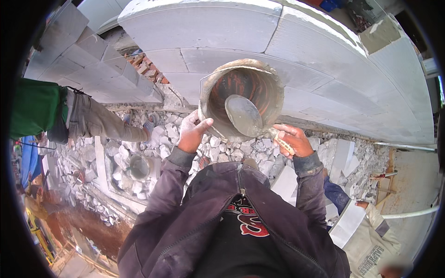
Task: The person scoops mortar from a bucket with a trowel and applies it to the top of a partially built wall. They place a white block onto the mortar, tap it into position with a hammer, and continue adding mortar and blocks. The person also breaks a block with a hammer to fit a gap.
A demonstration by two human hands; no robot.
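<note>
A mortar-crusted bucket is held before me, its round mouth facing me and grey-orange streaks down its inside wall. My left hand grips the bucket's near left rim, thumb on the edge and the other fingers partly hidden. In my right hand is the pale handle of a trowel, fingers wrapped round it at the bucket's lower right. The trowel's rounded blade, smeared with wet grey mortar, lies inside the bucket's mouth. How much mortar the bucket holds is hard to make out.
Beyond the bucket runs a wall of pale blocks. Broken rubble covers the ground. A second bucket stands at left. One person in green stands left; another person is at lower right by a loose block.
</note>
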